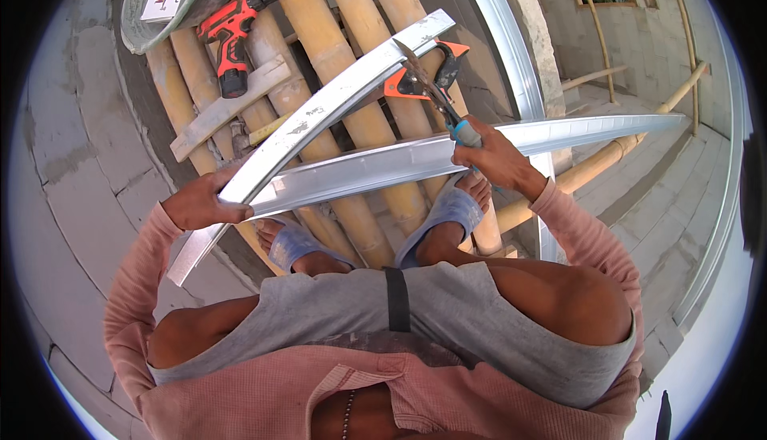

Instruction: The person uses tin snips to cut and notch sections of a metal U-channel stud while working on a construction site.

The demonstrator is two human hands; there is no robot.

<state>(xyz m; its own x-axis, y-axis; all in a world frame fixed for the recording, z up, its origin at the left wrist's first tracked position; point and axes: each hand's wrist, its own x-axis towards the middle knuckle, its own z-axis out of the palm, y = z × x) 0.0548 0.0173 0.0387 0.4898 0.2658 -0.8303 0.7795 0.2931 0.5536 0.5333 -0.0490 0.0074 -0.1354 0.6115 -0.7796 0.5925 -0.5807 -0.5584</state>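
My left hand (206, 200) grips the near end of a short silvery metal channel (327, 108), which slants up and away to the right. Closed around the blue-grey handles of a pair of tin snips (438, 96) is my right hand (495, 152). The snips' blades lie at the edge of that channel near its far end; whether they bite into the metal I cannot tell. Beneath it, a longer metal channel (367, 164) runs across in front of my feet. An orange and black tool (407, 83) sits behind the snips, partly hidden by them.
I squat on a platform of bamboo poles (319, 32) with gaps between them. A red and black cordless drill (232, 40) rests by a wooden board (232, 108), near a bucket (144, 36). At right, another metal channel (511, 40) and a bamboo pole (595, 175) border a drop.
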